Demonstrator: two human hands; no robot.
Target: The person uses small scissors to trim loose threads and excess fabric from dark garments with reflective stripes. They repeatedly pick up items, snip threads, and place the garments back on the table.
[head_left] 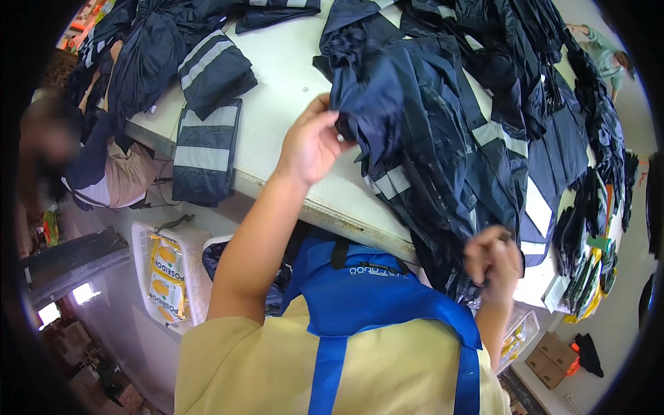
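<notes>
Fingers of your left hand [308, 146] appear closed on a bunched edge of the dark garment [443, 131], thumb uppermost, with the cloth just to their right. Fingers of your right hand [494, 259] curl over the garment's near end; blur leaves it uncertain whether they grip. Governing relation: the garment's long axis runs obliquely, from beyond your left fingertips down and rightward to your right fingers, so the left hand is nearer the far, gathered part and the right nearer the loose end hanging past the edge of the table [290, 76]. Relative to your left fingers, the main body, with its pale reflective bands, lies to the right; relative to your right fingers, it lies beyond. A folded banded bundle [206, 155] rests left of your left fingers, well apart.
</notes>
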